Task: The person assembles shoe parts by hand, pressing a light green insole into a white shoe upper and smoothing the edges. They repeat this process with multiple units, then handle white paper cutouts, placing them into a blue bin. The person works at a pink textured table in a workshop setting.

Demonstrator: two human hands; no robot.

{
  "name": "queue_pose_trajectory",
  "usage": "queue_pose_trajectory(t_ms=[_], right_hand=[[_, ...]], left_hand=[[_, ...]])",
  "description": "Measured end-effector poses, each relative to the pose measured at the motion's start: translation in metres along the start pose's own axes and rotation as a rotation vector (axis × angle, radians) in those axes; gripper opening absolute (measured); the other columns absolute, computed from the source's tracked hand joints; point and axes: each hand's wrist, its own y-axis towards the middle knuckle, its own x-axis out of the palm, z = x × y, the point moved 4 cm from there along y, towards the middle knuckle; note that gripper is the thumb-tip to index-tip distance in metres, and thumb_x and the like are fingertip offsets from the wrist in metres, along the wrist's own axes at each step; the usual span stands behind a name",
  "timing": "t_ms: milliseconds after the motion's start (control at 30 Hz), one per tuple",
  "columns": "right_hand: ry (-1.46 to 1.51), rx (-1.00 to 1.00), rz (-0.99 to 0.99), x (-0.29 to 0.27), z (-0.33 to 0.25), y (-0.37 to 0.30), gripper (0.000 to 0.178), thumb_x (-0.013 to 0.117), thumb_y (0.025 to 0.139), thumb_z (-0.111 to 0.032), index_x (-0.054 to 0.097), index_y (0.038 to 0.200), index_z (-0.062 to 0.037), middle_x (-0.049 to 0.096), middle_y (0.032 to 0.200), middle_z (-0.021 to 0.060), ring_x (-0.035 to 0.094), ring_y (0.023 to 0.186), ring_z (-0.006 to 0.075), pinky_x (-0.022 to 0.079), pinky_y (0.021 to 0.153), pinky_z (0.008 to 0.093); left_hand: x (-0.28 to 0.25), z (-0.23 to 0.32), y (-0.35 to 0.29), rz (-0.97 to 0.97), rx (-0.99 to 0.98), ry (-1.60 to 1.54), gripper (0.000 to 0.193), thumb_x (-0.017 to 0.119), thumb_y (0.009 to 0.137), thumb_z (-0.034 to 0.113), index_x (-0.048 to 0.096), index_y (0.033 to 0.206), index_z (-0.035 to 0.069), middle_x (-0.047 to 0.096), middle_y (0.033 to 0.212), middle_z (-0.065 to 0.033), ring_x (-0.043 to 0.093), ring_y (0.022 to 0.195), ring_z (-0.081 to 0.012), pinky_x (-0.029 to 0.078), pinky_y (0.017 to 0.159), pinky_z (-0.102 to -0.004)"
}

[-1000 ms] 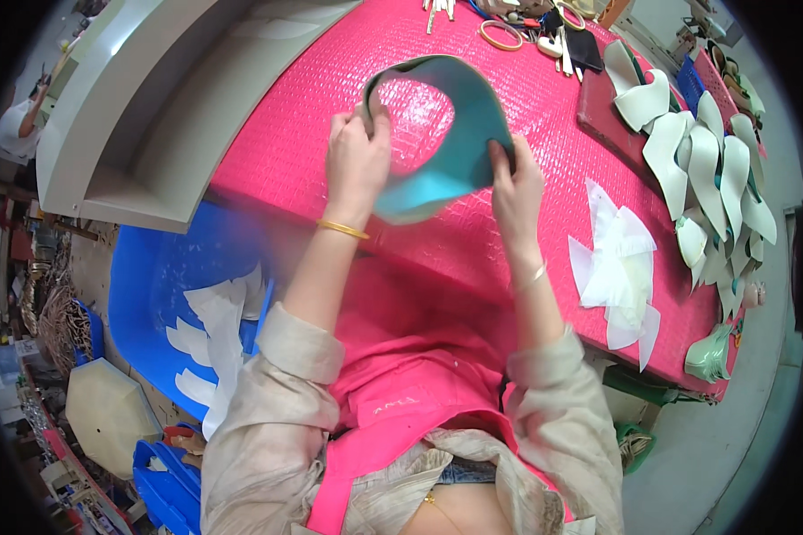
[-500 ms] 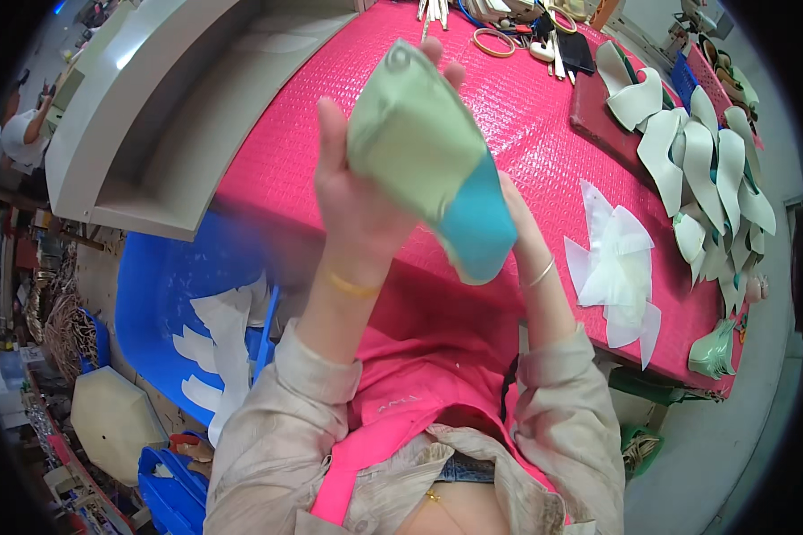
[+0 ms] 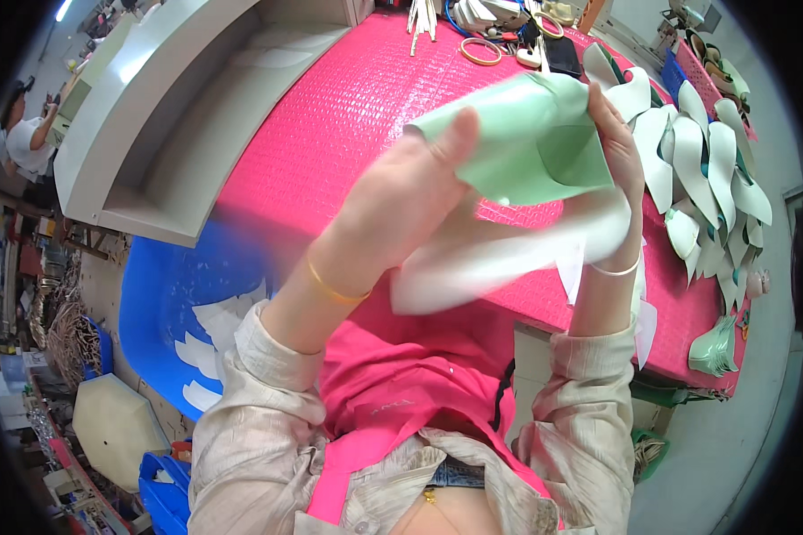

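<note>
By left hand [image 3: 406, 201] and right hand [image 3: 620, 147], one bent pale-green smooth sheet [image 3: 531, 134] is gripped, while curved white pieces [image 3: 690, 150] are already piled.

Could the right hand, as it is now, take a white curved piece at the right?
Probably not without letting go: the right hand holds the pale green piece, although the white curved pieces look nearby.

Left fingers [image 3: 459, 135] partly hidden; 1 white strip [image 3: 500, 260] blurred.
</note>
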Motion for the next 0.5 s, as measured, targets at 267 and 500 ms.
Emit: queue_pose_trajectory(t_ms=[267,500], right_hand=[[-0.555,0.09,-0.056,-0.002,-0.002,0.015,0.042,0.053,0.086,-0.038,0.06,0.094,0.0031,0.063,0.083,0.0064,0.057,0.077,0.0088,0.042,0.071,0.0235],[-0.714,0.095,0.064,-0.004,0.033,0.018,0.032,0.062,0.081,-0.031,0.064,0.079,0.0009,0.06,0.067,0.0023,0.053,0.058,0.0066,0.04,0.056,0.0203]], left_hand=[[-0.019,-0.005,0.016,-0.19,-0.103,0.479,0.037,0.057,0.086,0.018,0.049,0.116,-0.002,0.057,0.105,-0.0085,0.052,0.098,-0.0141,0.043,0.085,-0.029],[-0.031,-0.094,-0.043,0.099,-0.183,-0.415,0.046,0.041,0.092,0.031,0.039,0.126,-0.001,0.049,0.123,-0.0089,0.044,0.115,-0.0191,0.03,0.1,-0.0347]])
